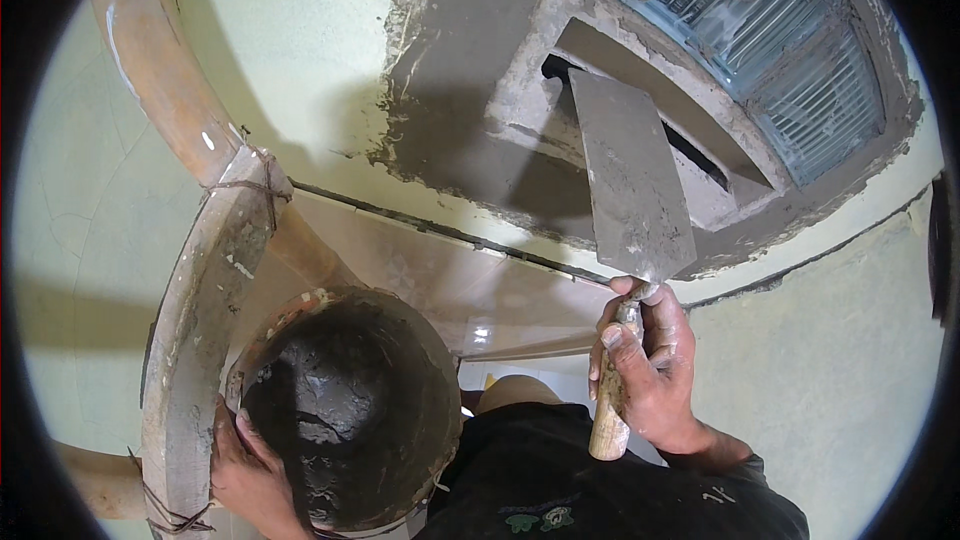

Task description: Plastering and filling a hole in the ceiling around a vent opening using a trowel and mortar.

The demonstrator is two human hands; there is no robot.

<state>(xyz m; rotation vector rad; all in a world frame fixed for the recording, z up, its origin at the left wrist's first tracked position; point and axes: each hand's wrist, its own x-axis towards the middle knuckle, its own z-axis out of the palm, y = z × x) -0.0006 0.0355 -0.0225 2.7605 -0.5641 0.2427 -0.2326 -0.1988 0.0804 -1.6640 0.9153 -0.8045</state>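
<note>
My right hand is closed round the wooden handle of a trowel. Its broad flat blade, smeared with grey mortar, points up and away over a rectangular recess in the wall, and the blade covers part of that opening. At the lower left stands a round bucket holding dark wet mortar. My left hand grips the bucket's left side at the rim, its fingers beside a wooden plank; the thumb side is partly hidden.
The mortar-stained plank is tied with wire to an orange-brown pole. Blue-tinted louvred panels sit above the recess, bordered by fresh grey mortar. Pale green wall lies to the left, with a tiled floor below.
</note>
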